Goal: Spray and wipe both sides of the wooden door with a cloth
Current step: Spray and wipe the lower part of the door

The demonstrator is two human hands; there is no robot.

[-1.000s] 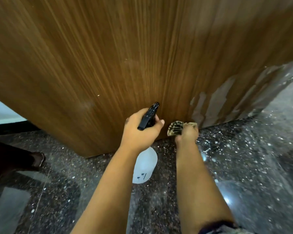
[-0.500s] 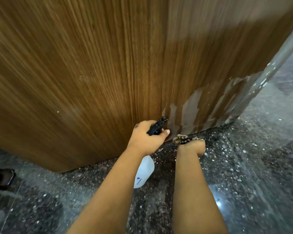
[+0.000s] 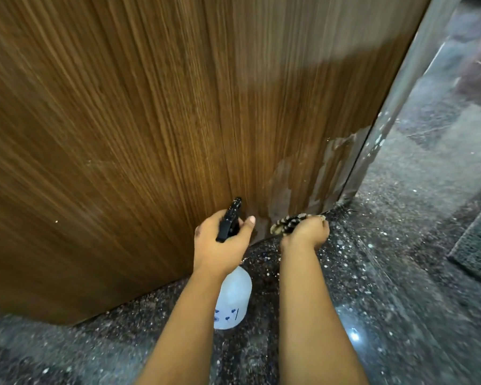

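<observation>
Head view: the wooden door fills the far and left part of the scene, its lower edge meeting the dark speckled floor. The left hand grips the black trigger head of a spray bottle, fingers curled round it, nozzle aimed at the bottom of the door, with the white body hanging below the wrist. Just to its right, the right hand is closed around a bunched, patterned cloth held at the door's bottom edge, near its right corner. Pale patches mark the wood just above the cloth; whether they are wet film or worn finish cannot be told. A dark mat lies on the floor at right. As a judgement, work is at the lowest strip of this face, so this side looks close to finished; the other side is out of view, and nothing shows whether it is done.
</observation>
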